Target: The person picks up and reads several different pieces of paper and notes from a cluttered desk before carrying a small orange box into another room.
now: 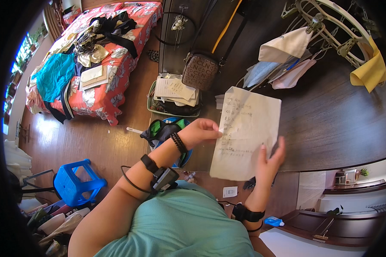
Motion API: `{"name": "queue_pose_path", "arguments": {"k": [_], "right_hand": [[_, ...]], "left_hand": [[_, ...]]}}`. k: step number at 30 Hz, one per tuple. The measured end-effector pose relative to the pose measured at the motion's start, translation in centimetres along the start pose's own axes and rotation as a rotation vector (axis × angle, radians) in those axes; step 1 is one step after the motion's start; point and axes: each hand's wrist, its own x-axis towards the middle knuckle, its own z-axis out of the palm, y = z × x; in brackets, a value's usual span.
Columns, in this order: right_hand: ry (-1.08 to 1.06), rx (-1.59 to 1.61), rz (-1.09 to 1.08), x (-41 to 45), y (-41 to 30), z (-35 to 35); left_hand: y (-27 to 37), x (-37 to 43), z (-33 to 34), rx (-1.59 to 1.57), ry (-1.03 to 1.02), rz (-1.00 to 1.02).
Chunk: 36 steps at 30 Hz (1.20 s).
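Note:
A creased sheet of paper [244, 128] with handwritten lines is held up before me, tilted slightly. My left hand [201, 132] pinches its left edge between thumb and fingers. At the lower right edge is my right hand [271, 157], thumb in front of the sheet and fingers apart beyond its edge; whether it touches the paper is hard to see. Below my left wrist, a blue basin [187, 158] holds a black and green cloth item [163, 129]. A green-rimmed tub [175, 113] behind it carries stacked papers [177, 90] with writing.
A patterned brown shoulder bag [200, 71] hangs beyond the tub. Cloths, one a yellow cloth [370, 69], hang from a clip hanger [333, 32] at upper right. Left are a bed [115, 93] strewn with clothes and a blue plastic stool [71, 183]. A blue bottle [273, 221] lies lower right.

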Motion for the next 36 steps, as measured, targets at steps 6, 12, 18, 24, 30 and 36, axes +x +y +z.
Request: {"name": "queue_pose_path", "arguments": {"k": [6, 12, 18, 24, 30, 36], "right_hand": [[-0.653, 1.012, 0.274, -1.6, -2.7, 3.7], [-0.335, 1.210, 0.763, -0.3, -0.3, 2.7], [-0.428, 1.390, 0.797, 0.4, 1.5, 1.2], [-0.132, 1.657, 0.612, 0.5, -0.4, 2.7], [-0.155, 1.725, 0.555, -0.2, -0.6, 3.4], [-0.630, 1.122, 0.475, 0.7, 2.6, 0.7]], "left_hand": [[-0.6, 1.4, 2.8, 0.391, -0.349, 0.313], [0.3, 0.8, 0.8, 0.125, -0.102, 0.199], [2.8, -0.2, -1.2, 0.318, 0.158, 0.122], [1.6, -0.4, -0.8, 0.225, -0.059, -0.108], [0.2, 0.8, -0.4, 0.231, -0.087, -0.137], [0.5, 0.9, -1.4, 0.123, 0.245, 0.156]]}}
